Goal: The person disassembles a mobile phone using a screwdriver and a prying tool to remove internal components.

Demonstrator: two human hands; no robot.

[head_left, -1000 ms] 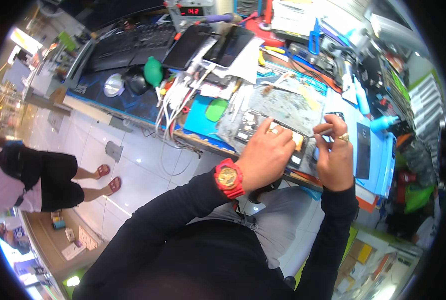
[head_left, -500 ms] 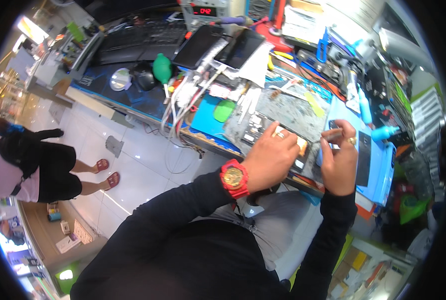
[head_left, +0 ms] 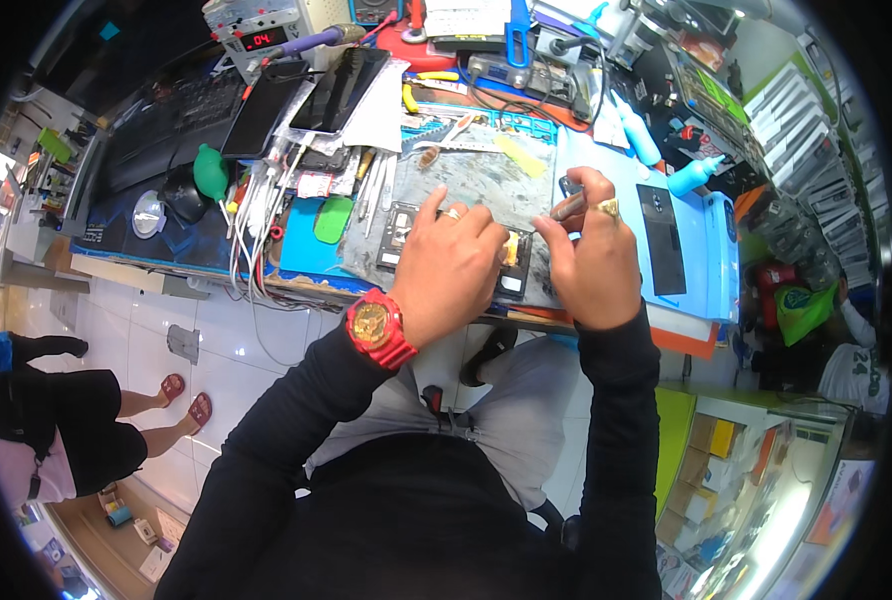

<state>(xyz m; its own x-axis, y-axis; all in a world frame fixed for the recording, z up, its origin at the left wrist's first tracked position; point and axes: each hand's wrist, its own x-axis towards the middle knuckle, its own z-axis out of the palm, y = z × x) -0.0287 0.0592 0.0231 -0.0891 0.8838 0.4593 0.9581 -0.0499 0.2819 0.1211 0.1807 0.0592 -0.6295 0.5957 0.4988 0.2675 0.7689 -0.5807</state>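
My left hand (head_left: 451, 265), with a red watch at the wrist, lies over an opened phone (head_left: 399, 228) with bare inner parts. Its fingers are bent onto the phone, holding it against the worn grey mat (head_left: 461, 180); some fingertips are hidden. To the right of the phone, my right hand (head_left: 601, 260) pinches a slim brownish tool (head_left: 569, 207) between thumb and fingers. The tool's kind and its tip cannot be made out. A golden flex-like piece (head_left: 512, 248) shows on the phone beside my left fingers.
Left of the mat are bundled white cables (head_left: 256, 215), a green blower bulb (head_left: 211, 172) and a dark phone (head_left: 341, 90). Right of it lie a blue tablet-like panel (head_left: 701, 250) and a blue bottle (head_left: 696, 175). A power supply (head_left: 256, 30) stands at the back; a person (head_left: 76, 405) stands left.
The view has swung, so the bench appears further left and more level. Both hands keep about the same places around the opened phone, the right still pinching the slim tool.
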